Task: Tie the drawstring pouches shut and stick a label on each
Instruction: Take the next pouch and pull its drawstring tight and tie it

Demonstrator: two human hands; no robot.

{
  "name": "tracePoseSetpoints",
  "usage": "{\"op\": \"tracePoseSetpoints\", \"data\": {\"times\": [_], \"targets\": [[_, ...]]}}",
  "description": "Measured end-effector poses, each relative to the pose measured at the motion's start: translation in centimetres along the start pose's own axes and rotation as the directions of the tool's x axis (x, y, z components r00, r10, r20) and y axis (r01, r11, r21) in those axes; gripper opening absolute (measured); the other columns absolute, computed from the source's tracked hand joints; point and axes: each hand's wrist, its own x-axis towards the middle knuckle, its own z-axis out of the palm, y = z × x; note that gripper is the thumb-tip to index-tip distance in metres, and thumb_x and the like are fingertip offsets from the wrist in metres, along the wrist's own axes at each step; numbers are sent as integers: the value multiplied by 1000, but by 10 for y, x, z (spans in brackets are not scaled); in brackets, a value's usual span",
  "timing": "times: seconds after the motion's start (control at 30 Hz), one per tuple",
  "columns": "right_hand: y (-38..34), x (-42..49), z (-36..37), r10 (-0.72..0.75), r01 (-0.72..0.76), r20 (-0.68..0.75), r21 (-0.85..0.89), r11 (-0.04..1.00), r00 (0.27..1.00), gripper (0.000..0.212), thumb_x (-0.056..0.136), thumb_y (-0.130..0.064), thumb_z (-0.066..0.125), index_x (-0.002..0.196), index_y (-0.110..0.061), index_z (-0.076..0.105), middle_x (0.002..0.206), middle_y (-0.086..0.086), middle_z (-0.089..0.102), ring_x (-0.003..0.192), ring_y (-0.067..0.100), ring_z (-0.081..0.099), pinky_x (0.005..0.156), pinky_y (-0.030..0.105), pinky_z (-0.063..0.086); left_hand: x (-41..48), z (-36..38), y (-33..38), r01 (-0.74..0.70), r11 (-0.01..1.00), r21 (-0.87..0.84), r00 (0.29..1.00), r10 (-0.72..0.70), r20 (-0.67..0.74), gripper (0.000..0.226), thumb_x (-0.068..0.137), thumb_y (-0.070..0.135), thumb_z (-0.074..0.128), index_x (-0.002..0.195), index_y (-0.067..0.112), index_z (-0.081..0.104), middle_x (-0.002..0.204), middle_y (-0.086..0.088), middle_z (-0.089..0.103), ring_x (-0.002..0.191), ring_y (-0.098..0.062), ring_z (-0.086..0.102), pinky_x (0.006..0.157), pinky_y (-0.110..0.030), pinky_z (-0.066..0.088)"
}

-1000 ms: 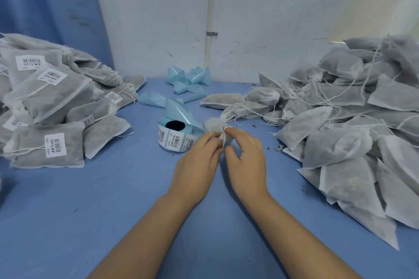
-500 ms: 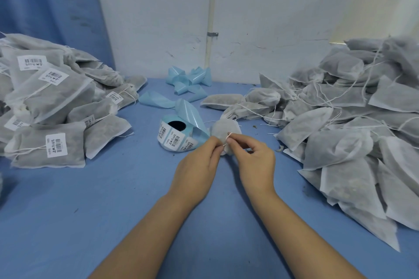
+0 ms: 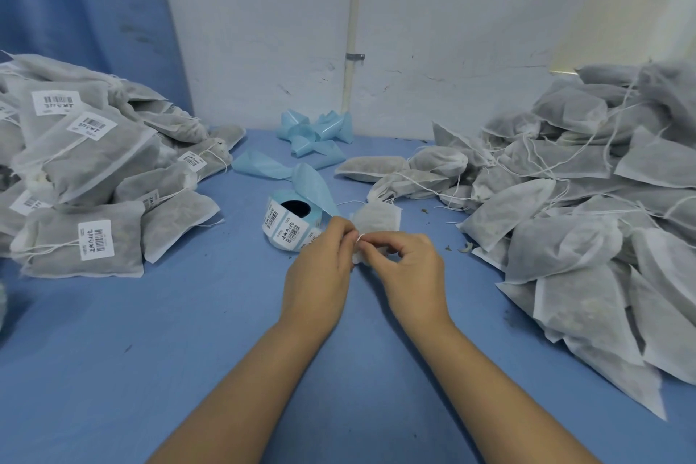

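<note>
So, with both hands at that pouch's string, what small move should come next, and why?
Probably draw the two hands apart to cinch the knot. The left hand and right hand both pinch the white drawstring at the near end of the pouch, which shows no label yet. The label roll lies just beside it for the step after.

White wall (image 3: 452, 11), blue tabletop (image 3: 113, 369)

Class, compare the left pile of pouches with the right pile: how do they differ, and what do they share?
The left pile carries white barcode labels; the right pile shows none. Left pile's strings lie close; right pile's strings trail loose. Both hold grey drawstring pouches.
</note>
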Motion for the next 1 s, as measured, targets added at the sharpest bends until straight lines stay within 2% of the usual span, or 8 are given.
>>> {"op": "tracePoseSetpoints", "data": {"times": [0.07,0.13,0.2,0.33,0.57,0.73,0.87,1.0], "targets": [[0,-1,2,-12,12,-23,-18,1000,1000,5,82,-24,72,81,-27,75,77,-23,65,90,8,50,72,10,38,-1,1,2,-62,998,-21,998,61,-25,10,99,19,45,92,23,51,88,15,54,78,7,52,71,-13,41],[-2,-2,4,-12,12,-37,-2,1000,999,5,81,-21,72,79,-25,72,79,-21,64,90,8,50,72,10,37,-1,0,5,-23,986,-163,1000,20,-22,14,99,13,46,89,22,52,78,10,59,62,6,55,62,-7,40],[-4,-3,6,2,1,-35,61,998,999,6,80,-18,72,76,-21,69,81,-15,63,85,9,52,72,15,40,-2,-2,8,41,956,-292,999,-42,2,15,99,14,47,89,20,55,73,6,66,54,-5,59,58,-12,46],[-8,-4,6,37,-37,2,239,970,999,8,80,-10,74,76,-10,67,99,-5,51,59,-2,54,60,9,42,-2,-2,12,77,921,-383,997,-82,4,14,98,10,48,89,16,56,85,5,66,82,-11,64,76,-24,52],[-8,0,5,186,-221,125,395,892,975,19,84,-5,65,68,-16,64,98,-1,52,65,-9,54,64,8,43,-3,-3,14,48,945,-323,999,-49,4,14,98,10,47,88,16,55,82,9,63,70,7,58,63,-6,43],[-6,2,3,228,-285,178,444,849,957,14,84,-9,66,71,-11,67,95,3,58,77,3,55,73,16,42,-1,-2,8,47,978,-201,999,-46,9,12,99,14,46,93,11,56,89,0,65,84,-17,61,76,-27,48],[-7,2,-2,268,-378,270,570,730,925,25,84,-5,62,63,-18,67,73,-6,64,62,1,57,58,10,43,-1,-3,7,-15,990,-142,1000,16,10,13,99,13,47,90,13,56,85,2,63,77,-6,54,70,-15,39],[-7,5,-7,273,-445,357,621,645,893,7,86,-5,58,83,-5,64,80,5,65,75,13,57,68,20,42,-1,-2,6,-29,989,-142,999,33,22,13,98,12,47,89,15,56,81,7,60,74,1,52,68,-12,38]]}}
